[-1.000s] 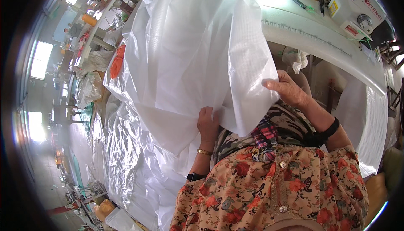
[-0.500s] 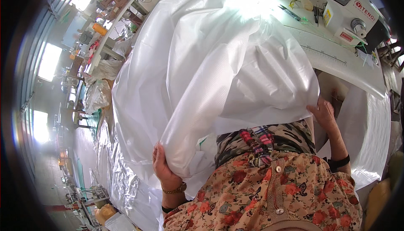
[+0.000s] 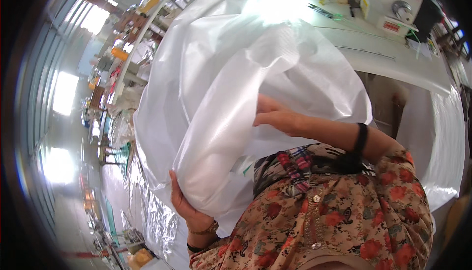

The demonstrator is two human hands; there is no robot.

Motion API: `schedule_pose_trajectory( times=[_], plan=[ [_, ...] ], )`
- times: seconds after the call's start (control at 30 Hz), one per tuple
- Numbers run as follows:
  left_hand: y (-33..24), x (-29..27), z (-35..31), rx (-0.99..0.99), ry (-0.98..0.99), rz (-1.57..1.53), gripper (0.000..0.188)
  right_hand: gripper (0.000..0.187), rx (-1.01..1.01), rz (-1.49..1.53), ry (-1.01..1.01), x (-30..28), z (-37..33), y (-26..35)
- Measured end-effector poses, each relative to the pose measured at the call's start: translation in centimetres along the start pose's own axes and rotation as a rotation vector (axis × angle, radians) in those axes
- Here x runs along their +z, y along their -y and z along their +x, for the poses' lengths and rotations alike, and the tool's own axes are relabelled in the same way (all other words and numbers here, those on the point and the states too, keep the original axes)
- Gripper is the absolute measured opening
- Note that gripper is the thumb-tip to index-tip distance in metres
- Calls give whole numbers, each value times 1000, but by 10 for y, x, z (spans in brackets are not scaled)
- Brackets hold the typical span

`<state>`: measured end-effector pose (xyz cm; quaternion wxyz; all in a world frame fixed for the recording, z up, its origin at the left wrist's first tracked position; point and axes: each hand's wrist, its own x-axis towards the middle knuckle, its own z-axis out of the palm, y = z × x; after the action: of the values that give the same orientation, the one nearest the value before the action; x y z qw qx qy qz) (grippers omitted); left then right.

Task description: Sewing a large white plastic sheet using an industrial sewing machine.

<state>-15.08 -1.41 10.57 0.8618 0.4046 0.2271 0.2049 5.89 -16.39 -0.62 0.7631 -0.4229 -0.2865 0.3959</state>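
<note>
A large white woven plastic sheet (image 3: 206, 117) spreads in loose folds from the sewing machine down over my lap. Along its left part runs a thick rounded fold. My left hand (image 3: 191, 211) grips this fold near its lower end, with some fingers hidden by the material. Reaching across the middle, my right hand (image 3: 280, 115) holds the right side of the same fold, its fingertips partly hidden there. The white sewing machine (image 3: 373, 0) stands at the far right, and a bright lamp glares over the sheet by its needle area, which hides detail.
Small dark thread snips (image 3: 322, 11) lie on the machine bed beside green thread. A ruler scale (image 3: 368, 51) runs along the white table edge. More white sheeting (image 3: 445, 147) hangs at the right. Silvery sheeting (image 3: 152, 221) and a cluttered rack (image 3: 130, 56) are on the left.
My right hand has left the sheet's right edge and moved left to the middle fold. My left hand has shifted slightly down, still on the sheet. The view has tilted a little.
</note>
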Motion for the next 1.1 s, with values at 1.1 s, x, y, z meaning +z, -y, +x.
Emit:
schedule_pose_trajectory(
  times=[1.1],
  plan=[
    [8,-110,110,152,-167,693,22,23,306,-77,-148,-2,-45,-26]
  ],
)
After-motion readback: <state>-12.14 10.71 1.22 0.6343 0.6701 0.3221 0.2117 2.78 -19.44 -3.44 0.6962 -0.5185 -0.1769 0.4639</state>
